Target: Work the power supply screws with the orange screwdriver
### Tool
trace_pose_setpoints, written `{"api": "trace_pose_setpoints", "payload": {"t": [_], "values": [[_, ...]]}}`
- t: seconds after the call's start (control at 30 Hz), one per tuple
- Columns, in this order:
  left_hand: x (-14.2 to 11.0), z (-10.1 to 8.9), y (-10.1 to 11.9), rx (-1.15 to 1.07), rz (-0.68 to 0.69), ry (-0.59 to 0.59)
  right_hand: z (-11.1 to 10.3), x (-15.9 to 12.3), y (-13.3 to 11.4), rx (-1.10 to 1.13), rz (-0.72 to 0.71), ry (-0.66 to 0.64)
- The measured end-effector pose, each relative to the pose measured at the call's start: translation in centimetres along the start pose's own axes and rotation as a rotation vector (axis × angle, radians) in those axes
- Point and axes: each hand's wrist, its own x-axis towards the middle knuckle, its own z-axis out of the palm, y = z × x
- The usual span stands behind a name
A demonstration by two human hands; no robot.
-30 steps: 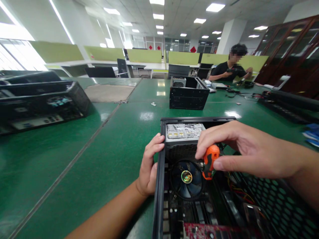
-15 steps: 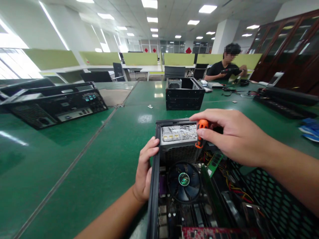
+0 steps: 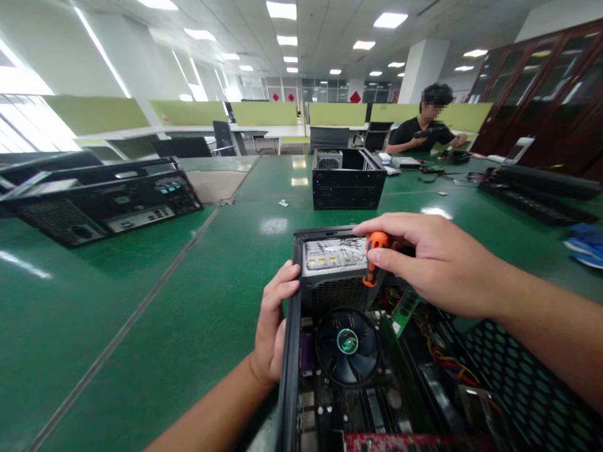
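Note:
My right hand is closed around the orange and black handle of a screwdriver, tilted downward over the inside of an open computer case. The screwdriver's tip is hard to make out near the cooling fan. Gripping the left side wall of the case is my left hand, its fingers on the outer edge. A power supply with a worn label sits at the far end of the case. Beside the fan lies a green memory module, and a red card shows at the bottom.
On the green table another computer case stands ahead, and a third case lies at left. A person sits at the far right. Black parts and a blue object are at right.
My right hand has shifted slightly left and down with the screwdriver, whose handle now leans more. My left hand stays on the case. The person across the table has lowered one hand.

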Motion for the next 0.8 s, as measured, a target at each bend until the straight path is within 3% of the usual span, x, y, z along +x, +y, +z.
{"api": "trace_pose_setpoints", "payload": {"t": [0.8], "values": [[-0.64, -0.15, -0.40, -0.026, -0.028, 0.004, 0.08, -0.01, 0.55, -0.065, -0.010, -0.035]]}}
